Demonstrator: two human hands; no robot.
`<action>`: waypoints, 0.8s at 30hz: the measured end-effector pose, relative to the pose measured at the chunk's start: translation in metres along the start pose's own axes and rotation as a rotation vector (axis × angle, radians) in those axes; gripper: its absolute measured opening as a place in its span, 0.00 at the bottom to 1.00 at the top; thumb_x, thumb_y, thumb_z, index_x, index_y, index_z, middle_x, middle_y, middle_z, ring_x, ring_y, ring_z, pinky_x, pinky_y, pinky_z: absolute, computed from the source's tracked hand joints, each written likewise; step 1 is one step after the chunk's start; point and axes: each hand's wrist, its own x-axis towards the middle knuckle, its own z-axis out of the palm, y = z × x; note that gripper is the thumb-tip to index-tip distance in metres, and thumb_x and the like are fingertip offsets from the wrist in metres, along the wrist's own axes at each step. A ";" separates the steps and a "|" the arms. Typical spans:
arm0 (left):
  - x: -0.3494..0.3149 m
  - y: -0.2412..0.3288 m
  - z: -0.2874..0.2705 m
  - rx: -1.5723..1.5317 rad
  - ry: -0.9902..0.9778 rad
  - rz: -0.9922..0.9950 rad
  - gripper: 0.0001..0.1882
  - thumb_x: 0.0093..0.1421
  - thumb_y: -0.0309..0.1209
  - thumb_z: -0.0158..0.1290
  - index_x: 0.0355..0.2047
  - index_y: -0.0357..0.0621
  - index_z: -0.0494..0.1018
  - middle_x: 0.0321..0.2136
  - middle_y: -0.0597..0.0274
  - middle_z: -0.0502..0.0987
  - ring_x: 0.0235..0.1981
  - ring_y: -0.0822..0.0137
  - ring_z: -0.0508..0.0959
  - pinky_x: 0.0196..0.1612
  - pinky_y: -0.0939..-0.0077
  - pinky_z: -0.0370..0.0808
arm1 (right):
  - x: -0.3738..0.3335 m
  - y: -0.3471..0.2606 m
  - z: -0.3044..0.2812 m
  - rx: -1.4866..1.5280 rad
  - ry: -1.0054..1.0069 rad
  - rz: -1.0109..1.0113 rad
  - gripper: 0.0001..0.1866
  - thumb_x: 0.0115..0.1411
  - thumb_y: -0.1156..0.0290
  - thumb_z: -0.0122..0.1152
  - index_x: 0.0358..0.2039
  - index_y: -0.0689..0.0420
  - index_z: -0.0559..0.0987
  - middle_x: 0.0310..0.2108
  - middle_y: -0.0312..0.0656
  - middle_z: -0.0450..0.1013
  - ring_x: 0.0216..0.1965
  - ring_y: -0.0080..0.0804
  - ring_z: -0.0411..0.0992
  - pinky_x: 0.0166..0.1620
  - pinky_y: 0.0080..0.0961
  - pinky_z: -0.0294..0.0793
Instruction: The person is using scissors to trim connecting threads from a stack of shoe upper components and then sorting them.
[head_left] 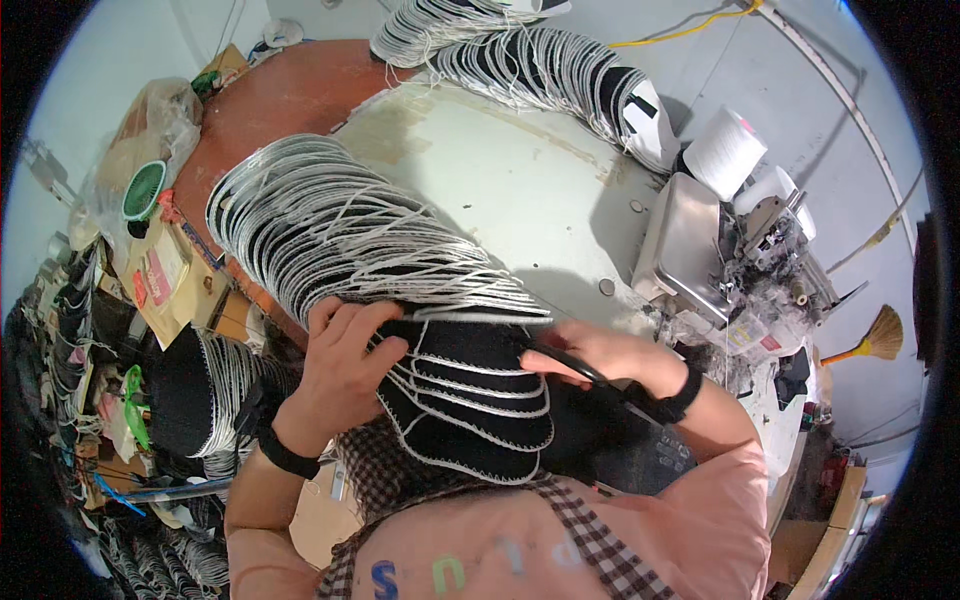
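Head view, from above the worker: white-edged black pieces (470, 442) fan over the near edge of the pale table (480, 165), directly before the worker's chest, their rounded ends overlapping like shingles. Behind them, to the far left, runs a long standing row (325, 225) of similar pieces, crossed by loose white threads (385, 212). The left hand (345, 365) grasps the left edges of the near pieces, fingers bent over them; its contact on the underside is hidden. The right hand (600, 352) curls around what seem to be dark scissors (572, 363), beside the right edges; whether its fingertips also pinch an edge, I cannot tell. From where I stand, the handling at hand appears to be separating and squaring the pieces, and good practice is judged as follows. The left grip should be firm but flat, so that the stitched borders are not creased. Overlaps should be evenly stepped, leaving each white edge visible. The scissors' points are best turned away from fabric and wrist, and any cut confined to a drawn-out thread, clear of the stitching. Slack strands should be parted gently, since a tug could topple the row.
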 end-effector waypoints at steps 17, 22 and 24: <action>0.003 0.001 -0.006 0.022 -0.045 -0.114 0.40 0.34 0.34 0.64 0.51 0.36 0.67 0.30 0.60 0.71 0.33 0.58 0.69 0.47 0.63 0.60 | 0.012 -0.008 -0.003 -0.250 0.110 -0.089 0.37 0.58 0.33 0.52 0.29 0.63 0.80 0.19 0.44 0.72 0.26 0.35 0.74 0.30 0.33 0.70; 0.003 0.001 -0.004 0.049 -0.036 -0.119 0.40 0.33 0.33 0.64 0.51 0.35 0.67 0.30 0.59 0.70 0.33 0.58 0.70 0.46 0.62 0.61 | -0.027 0.006 -0.004 -0.344 0.185 -0.215 0.35 0.56 0.37 0.57 0.32 0.64 0.79 0.24 0.59 0.72 0.29 0.55 0.73 0.31 0.40 0.69; 0.004 -0.001 -0.001 0.041 0.053 -0.094 0.39 0.33 0.33 0.65 0.50 0.35 0.68 0.30 0.59 0.70 0.34 0.57 0.70 0.45 0.62 0.62 | -0.035 0.009 -0.001 -0.391 0.203 -0.170 0.33 0.57 0.38 0.58 0.30 0.63 0.80 0.22 0.58 0.72 0.27 0.54 0.73 0.30 0.41 0.69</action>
